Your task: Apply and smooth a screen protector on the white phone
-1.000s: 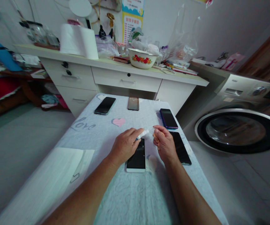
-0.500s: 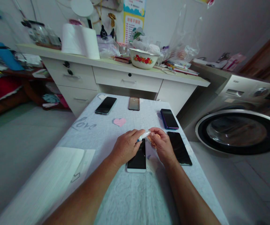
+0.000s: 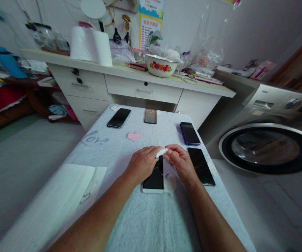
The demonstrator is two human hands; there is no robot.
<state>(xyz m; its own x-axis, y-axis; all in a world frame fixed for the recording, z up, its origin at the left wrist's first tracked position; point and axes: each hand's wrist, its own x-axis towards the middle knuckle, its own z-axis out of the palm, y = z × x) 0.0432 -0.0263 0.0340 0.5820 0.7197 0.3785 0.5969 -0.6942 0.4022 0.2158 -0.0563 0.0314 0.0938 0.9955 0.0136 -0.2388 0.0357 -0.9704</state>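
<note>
Right, so both hands are together over the middle of the table, and everything hangs on that little white tube (image 3: pixel 162 152) between them. Left hand (image 3: pixel 140 166) has it, thumb and fingers closed around the near end, where a touch of blue shows. Right hand (image 3: pixel 181 162) comes in from the other side, curled, thumb and forefinger pinched at the far tip; whether those folded fingers hide anything else, I can't tell from here. See the slant: the tube's long axis runs from the left hand across to the right, its right end a little farther from the person. More of the left hand is wrapped round it, while the right meets only the tip.

Underneath, the white-framed phone (image 3: pixel 153 185) lies face up, its length pointing away from the person, so the tube sits crosswise above its far end. How high above, hard to judge.

Outward we go! Just beside the right hand, a large black device (image 3: pixel 201 166); past it, a blue-edged phone (image 3: pixel 190 133). Across at the far left, another dark phone (image 3: pixel 119 118), and at the far edge, a brownish phone case (image 3: pixel 150 116), all on the pale tablecloth (image 3: pixel 132 224).
</note>
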